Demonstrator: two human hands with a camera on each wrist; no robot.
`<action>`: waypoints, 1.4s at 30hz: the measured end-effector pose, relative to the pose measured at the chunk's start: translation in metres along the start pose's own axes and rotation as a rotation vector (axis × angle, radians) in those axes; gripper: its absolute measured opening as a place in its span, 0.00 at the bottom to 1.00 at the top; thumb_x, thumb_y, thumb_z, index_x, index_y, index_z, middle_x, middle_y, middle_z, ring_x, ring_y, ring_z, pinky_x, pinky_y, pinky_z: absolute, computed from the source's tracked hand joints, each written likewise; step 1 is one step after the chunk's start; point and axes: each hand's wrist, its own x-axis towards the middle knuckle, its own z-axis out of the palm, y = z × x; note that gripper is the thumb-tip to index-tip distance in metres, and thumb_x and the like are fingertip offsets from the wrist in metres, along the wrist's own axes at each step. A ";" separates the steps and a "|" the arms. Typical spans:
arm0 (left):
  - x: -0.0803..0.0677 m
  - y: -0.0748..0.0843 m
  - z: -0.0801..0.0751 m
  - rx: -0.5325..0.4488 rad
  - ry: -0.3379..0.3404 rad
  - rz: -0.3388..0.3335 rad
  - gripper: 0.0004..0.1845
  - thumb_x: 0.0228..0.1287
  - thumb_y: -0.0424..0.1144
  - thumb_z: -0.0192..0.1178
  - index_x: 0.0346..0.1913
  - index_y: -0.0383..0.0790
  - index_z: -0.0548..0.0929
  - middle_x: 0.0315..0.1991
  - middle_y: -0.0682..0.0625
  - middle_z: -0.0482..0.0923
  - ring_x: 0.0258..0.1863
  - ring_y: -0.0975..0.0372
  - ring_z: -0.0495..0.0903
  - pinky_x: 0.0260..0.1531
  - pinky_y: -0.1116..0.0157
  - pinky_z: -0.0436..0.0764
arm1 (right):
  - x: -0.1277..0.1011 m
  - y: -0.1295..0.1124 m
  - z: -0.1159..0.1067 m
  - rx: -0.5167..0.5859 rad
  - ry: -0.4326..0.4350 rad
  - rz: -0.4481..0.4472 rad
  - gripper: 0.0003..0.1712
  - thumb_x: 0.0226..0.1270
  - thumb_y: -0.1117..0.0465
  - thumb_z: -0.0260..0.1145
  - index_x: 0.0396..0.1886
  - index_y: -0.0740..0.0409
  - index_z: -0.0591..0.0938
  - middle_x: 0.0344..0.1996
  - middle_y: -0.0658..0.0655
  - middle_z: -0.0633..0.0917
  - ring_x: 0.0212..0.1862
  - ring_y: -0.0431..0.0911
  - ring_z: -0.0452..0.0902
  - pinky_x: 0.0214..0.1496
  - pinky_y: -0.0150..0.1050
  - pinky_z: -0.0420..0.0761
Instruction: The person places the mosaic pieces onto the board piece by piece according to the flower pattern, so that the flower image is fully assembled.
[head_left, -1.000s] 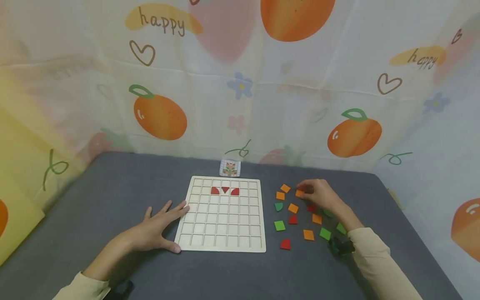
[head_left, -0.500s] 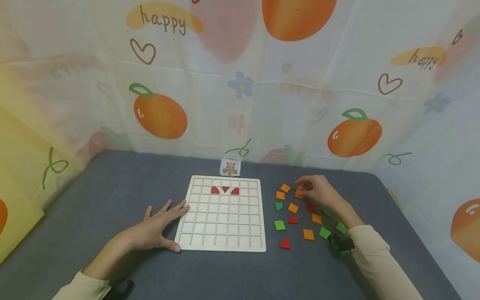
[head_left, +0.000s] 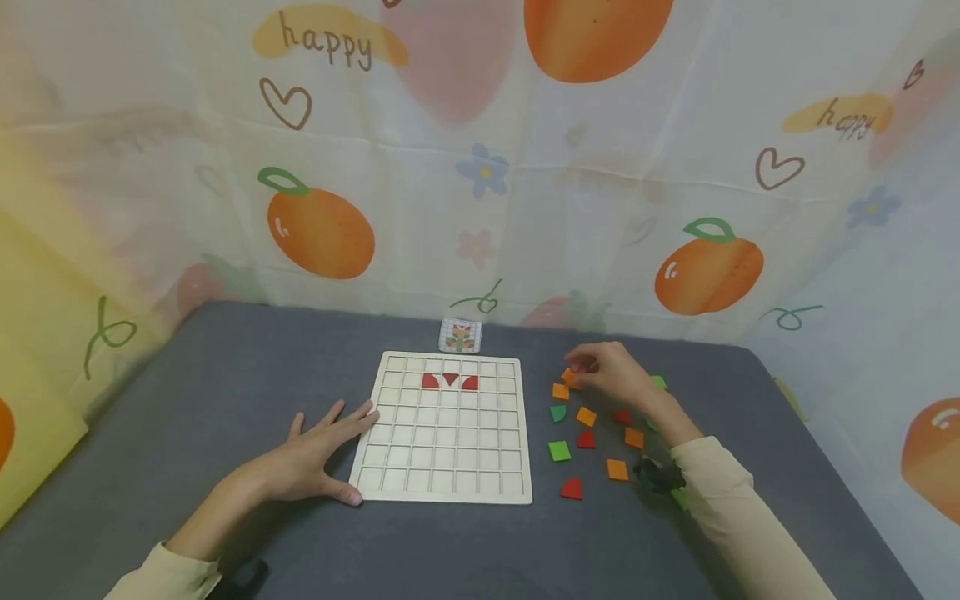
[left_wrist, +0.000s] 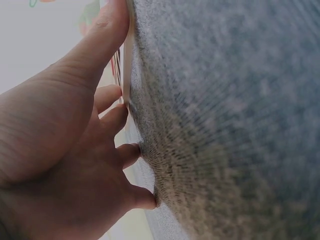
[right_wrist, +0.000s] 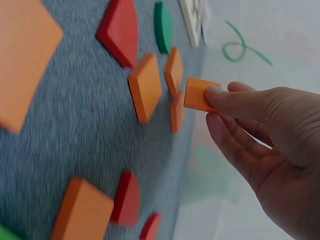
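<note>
A printed curtain with oranges, hearts and the word "happy" hangs behind the grey bench. On the bench lies the wooden grid board, the landmark here. Three red pieces sit side by side in cells of its second row from the far edge. A small pattern card stands just beyond the board's far edge, against the curtain.

The left hand lies flat on the bench at the board's left side, fingers straight and spread, the fingertips touching the board's left edge and the thumb against its near left corner; the left wrist view shows the thumb pressed along the board's edge. Its grip is apart and holds nothing.

To the right of the board, loose orange, green and red tiles are scattered on the bench. The right hand hovers over the far end of that scatter, its grip clamped on an orange square tile, pinched between thumb and fingertips and lifted clear of the bench, right of the board's far right corner. Other orange tiles lie just beneath it.
</note>
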 end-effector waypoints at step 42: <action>0.000 -0.001 0.000 0.017 0.009 0.008 0.60 0.40 0.60 0.74 0.76 0.40 0.59 0.77 0.40 0.50 0.74 0.34 0.38 0.56 0.26 0.30 | 0.058 -0.071 0.055 0.114 -0.099 -0.121 0.18 0.60 0.71 0.70 0.52 0.65 0.83 0.35 0.54 0.85 0.41 0.46 0.81 0.45 0.37 0.81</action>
